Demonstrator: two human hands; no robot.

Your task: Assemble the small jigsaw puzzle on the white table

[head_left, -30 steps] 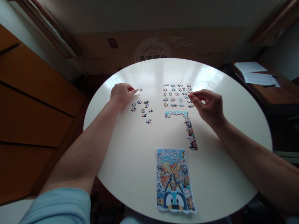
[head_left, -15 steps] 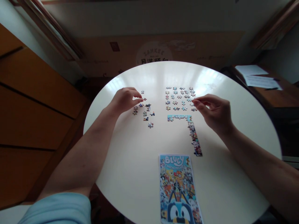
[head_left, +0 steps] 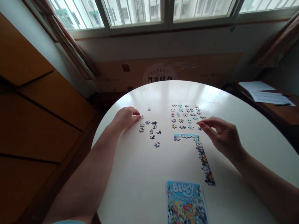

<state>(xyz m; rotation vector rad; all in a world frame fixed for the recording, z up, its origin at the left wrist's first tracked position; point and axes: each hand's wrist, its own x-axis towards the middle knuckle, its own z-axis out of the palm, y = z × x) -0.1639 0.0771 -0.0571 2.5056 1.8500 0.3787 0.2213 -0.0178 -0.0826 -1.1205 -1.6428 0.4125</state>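
Observation:
My left hand point(head_left: 127, 117) is at the left of the table, thumb and forefinger closed on a small puzzle piece point(head_left: 142, 116). Several loose pieces point(head_left: 151, 131) lie to its right and nearer to me, with a single piece point(head_left: 149, 109) farther back. My right hand point(head_left: 220, 132) pinches at the right edge of rows of spaced-out pieces point(head_left: 181, 120); a bit of a puzzle piece shows at its fingertips, mostly hidden. Below the rows is a joined puzzle border point(head_left: 204, 158), a top strip and right side meeting at a corner.
The round white table point(head_left: 135, 186) carries everything. A blue "Bluey" picture sheet point(head_left: 187, 202) lies at the near side, cut off by the frame. Behind stand a wall and windows point(head_left: 135, 12). Papers point(head_left: 268, 95) and a pen lie on a brown desk at right.
The view has tilted up, bringing the windows in and cutting off part of the picture sheet. My left hand has shifted slightly left with its piece. My right hand stays beside the rows.

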